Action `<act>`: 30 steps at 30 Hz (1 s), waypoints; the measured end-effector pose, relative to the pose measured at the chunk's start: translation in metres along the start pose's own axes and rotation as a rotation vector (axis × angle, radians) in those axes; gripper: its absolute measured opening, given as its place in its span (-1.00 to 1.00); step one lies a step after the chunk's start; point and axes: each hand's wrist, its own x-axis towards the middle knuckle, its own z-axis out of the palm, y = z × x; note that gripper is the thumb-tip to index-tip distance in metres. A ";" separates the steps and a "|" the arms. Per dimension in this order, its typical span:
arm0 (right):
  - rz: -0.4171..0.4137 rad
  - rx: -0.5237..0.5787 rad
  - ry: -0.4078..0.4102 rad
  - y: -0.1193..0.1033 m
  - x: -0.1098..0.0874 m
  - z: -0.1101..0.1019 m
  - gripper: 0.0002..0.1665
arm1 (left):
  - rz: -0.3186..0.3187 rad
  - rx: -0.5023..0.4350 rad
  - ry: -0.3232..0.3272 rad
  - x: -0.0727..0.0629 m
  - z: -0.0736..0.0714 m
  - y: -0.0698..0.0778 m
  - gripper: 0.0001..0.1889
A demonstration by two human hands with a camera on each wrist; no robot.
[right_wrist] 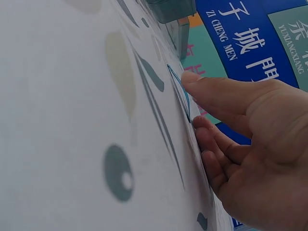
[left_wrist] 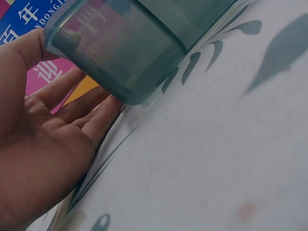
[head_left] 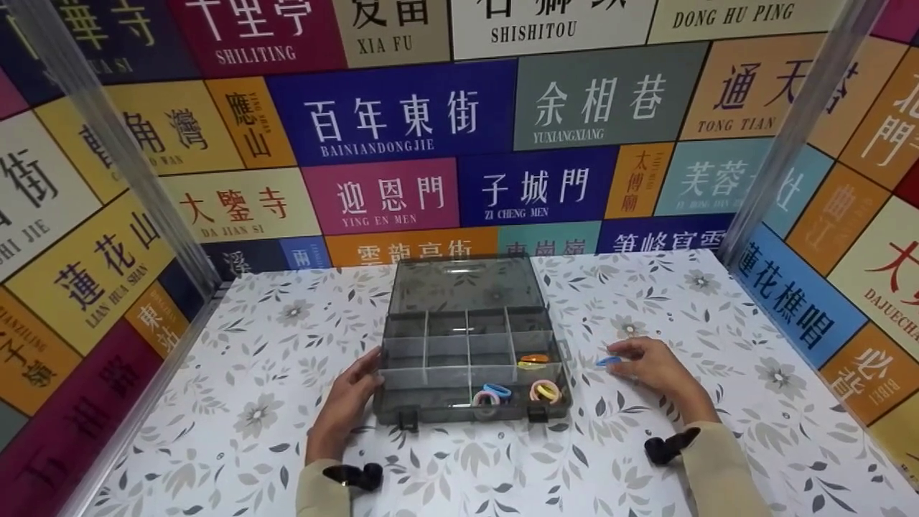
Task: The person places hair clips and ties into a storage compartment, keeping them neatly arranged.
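Note:
A smoky grey plastic divided box (head_left: pixel 423 396) stands on the table with its lid (head_left: pixel 467 287) raised at the back. My left hand (head_left: pixel 350 391) rests against the box's left side. In the left wrist view its thumb touches the box corner and its fingers (left_wrist: pixel 94 103) reach out loosely along the wall. To the right of the box, my right hand (head_left: pixel 657 366) pinches a thin blue hair clip (head_left: pixel 609 361). The right wrist view shows this clip (right_wrist: pixel 180 89) as a narrow triangular outline at the thumb and fingertips, close over the table.
Small hair ties in blue (head_left: pixel 497 391) and pink (head_left: pixel 543 392) lie in two front compartments. Orange and yellow clips (head_left: pixel 533 358) lie in the compartment behind the right one. A colourful sign-covered wall (head_left: pixel 395 122) closes off the table's back.

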 end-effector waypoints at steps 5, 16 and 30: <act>-0.024 -0.019 -0.010 0.001 0.000 0.000 -0.52 | -0.016 -0.009 -0.005 0.001 0.000 -0.001 -0.40; -0.047 -0.086 0.002 0.001 0.001 -0.001 -0.65 | -0.022 -0.016 -0.013 0.000 0.001 0.000 -0.39; -0.034 -0.076 0.021 -0.003 -0.001 -0.001 -0.74 | -0.020 -0.003 -0.015 -0.001 0.000 0.002 -0.40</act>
